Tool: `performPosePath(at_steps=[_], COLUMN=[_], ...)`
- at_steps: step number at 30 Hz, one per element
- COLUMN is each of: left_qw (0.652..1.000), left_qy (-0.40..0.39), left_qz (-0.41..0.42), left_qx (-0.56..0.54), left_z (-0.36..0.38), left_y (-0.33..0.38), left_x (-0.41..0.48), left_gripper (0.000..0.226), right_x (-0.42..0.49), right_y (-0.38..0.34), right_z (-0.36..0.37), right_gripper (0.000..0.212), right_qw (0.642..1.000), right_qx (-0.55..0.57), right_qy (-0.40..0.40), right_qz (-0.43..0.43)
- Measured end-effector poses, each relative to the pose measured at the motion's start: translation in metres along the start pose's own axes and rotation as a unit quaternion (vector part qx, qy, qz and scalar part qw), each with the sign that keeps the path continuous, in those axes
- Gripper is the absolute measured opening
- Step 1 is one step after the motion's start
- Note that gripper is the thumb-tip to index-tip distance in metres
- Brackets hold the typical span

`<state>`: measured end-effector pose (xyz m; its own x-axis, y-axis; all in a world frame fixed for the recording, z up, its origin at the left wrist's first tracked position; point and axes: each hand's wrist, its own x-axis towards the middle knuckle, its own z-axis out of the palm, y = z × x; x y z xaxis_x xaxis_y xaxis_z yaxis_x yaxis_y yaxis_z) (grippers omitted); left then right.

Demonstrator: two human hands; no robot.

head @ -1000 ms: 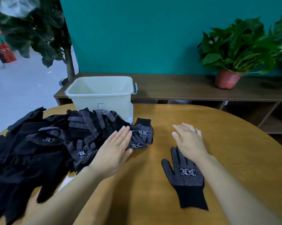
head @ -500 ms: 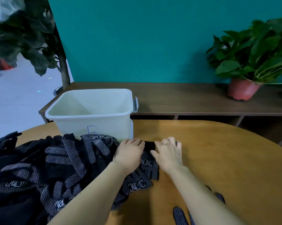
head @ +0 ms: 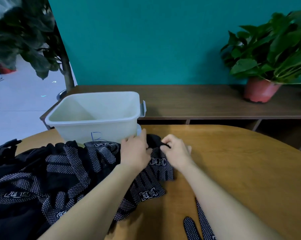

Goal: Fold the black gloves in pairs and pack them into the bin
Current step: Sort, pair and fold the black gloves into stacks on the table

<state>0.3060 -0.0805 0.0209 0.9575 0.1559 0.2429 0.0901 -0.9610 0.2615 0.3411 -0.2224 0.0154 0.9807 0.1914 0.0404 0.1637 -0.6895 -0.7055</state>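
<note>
Since a second ago both hands have left their flat rest. My left hand (head: 135, 151) and right hand (head: 176, 153) now meet mid-frame, fingers curled, gripping the black cuff of a glove (head: 161, 164) at the right edge of the pile (head: 59, 170), just before the bin (head: 94, 118). No gloves are visible in it. The lone glove (head: 198, 222) lies at bottom right. Judgement: pairing is starting.
</note>
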Motion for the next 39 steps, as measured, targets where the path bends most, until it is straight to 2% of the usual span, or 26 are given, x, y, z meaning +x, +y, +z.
performPosePath(at_steps=[4, 7, 12, 16, 17, 20, 22, 25, 32, 39], left_qw=[0.973, 0.948, 0.888, 0.866, 0.859, 0.846, 0.846, 0.863, 0.872, 0.877], left_qy=[0.012, 0.034, -0.053, -0.089, -0.101, -0.147, -0.168, -0.198, -0.220, -0.211], left_qz=[-0.051, -0.022, -0.012, 0.008, 0.012, 0.012, 0.006, 0.021, 0.028, 0.033], left_qx=[-0.224, -0.316, -0.456, -0.492, -0.502, -0.512, -0.506, -0.464, -0.436, -0.431], left_z=[-0.061, -0.105, -0.137, -0.156, -0.159, -0.158, -0.154, -0.149, -0.130, -0.091], left_y=[0.011, 0.026, 0.038, 0.054, 0.057, 0.063, 0.064, 0.068, 0.087, 0.103], left_x=[0.001, -0.016, -0.048, -0.083, -0.093, -0.118, -0.131, -0.141, -0.129, -0.085], left_gripper=[0.028, 0.019, 0.022, 0.005, 0.007, 0.013, 0.008, 0.015, 0.018, 0.022], right_x=[-0.006, -0.030, -0.069, -0.115, -0.126, -0.154, -0.165, -0.176, -0.172, -0.129], right_y=[-0.029, -0.048, -0.068, -0.072, -0.071, -0.062, -0.054, -0.041, -0.015, 0.019], right_z=[-0.043, -0.078, -0.125, -0.158, -0.163, -0.172, -0.173, -0.173, -0.181, -0.182], right_gripper=[0.019, 0.011, 0.013, 0.013, 0.019, 0.014, 0.014, 0.015, 0.036, 0.026], right_qw=[0.994, 0.986, 0.973, 0.967, 0.969, 0.973, 0.977, 0.977, 0.978, 0.983], right_qx=[0.104, 0.159, 0.217, 0.229, 0.214, 0.184, 0.171, 0.164, 0.167, 0.152], right_qy=[0.019, 0.029, 0.005, -0.068, -0.088, -0.121, -0.113, -0.131, -0.125, -0.105], right_qz=[-0.010, -0.050, -0.072, -0.089, -0.084, -0.071, -0.057, -0.044, -0.019, 0.000])
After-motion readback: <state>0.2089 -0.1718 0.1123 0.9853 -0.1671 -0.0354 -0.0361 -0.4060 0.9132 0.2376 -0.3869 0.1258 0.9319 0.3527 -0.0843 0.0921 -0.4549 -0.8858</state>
